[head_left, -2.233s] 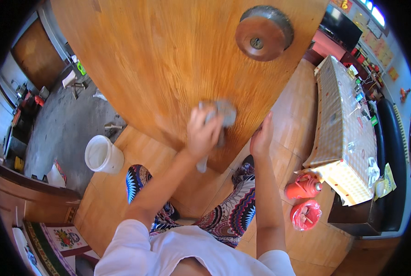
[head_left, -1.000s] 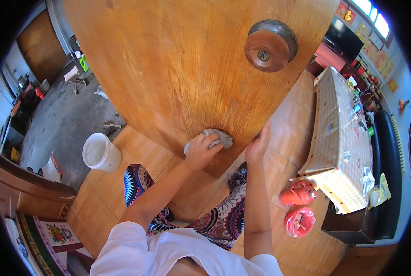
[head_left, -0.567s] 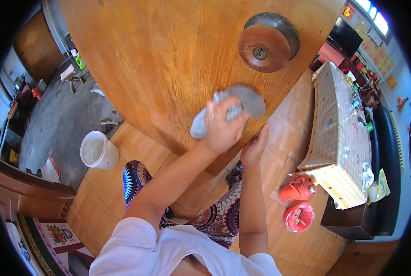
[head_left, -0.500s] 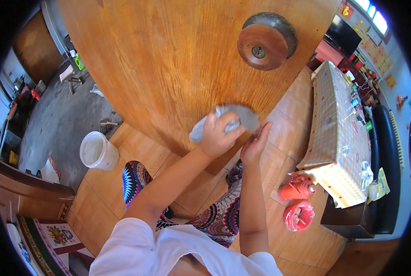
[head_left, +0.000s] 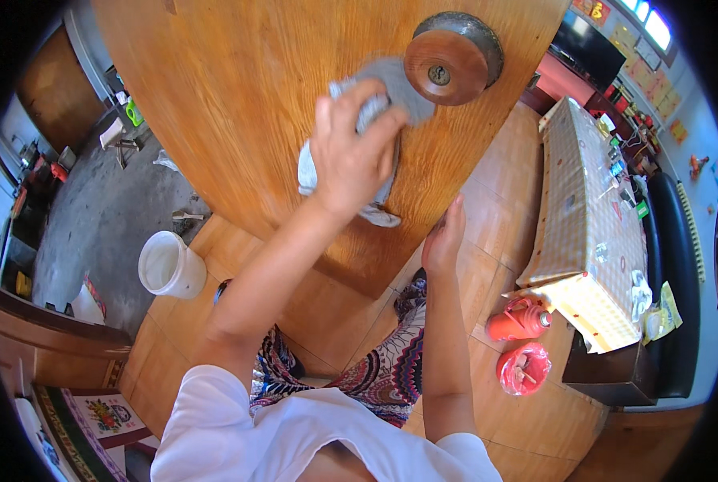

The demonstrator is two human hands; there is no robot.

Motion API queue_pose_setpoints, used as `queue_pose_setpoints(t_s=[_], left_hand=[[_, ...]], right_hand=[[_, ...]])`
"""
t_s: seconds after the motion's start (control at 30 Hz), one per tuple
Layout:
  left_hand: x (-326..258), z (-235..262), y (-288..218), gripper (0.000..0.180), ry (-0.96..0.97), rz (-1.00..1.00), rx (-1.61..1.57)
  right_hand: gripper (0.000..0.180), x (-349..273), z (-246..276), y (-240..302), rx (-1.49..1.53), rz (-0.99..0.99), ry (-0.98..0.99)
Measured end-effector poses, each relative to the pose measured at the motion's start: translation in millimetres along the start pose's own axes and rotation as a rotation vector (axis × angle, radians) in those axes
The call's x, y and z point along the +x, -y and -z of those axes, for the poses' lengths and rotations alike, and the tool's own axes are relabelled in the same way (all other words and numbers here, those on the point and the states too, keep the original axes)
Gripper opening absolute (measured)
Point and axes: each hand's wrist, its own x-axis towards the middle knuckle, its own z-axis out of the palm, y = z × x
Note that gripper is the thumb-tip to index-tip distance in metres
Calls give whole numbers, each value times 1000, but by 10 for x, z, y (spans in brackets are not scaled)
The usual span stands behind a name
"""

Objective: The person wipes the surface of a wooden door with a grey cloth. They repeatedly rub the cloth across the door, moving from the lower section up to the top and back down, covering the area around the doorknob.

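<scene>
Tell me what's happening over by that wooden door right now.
A person is wiping a wooden door with a grey cloth. Their left hand presses the cloth flat against the wood, just beside the round wooden knob. Their right hand rests on the door's edge lower down. A white bucket stands on the tiled floor to their left.

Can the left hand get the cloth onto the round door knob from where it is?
Probably yes. The left hand presses the grey cloth flat on the door, the cloth already touching the knob; nothing lies between.
</scene>
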Motion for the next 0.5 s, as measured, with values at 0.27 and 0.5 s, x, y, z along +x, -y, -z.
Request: queue_pose_setpoints(t_s=[0.27, 0.5], left_hand=[[-1104, 85, 2, 16, 255, -90, -68], [96, -72, -91, 24, -55, 32, -27]], right_hand=[[52, 68, 54, -41, -16, 31, -16], [52, 32, 83, -49, -6, -6, -12]])
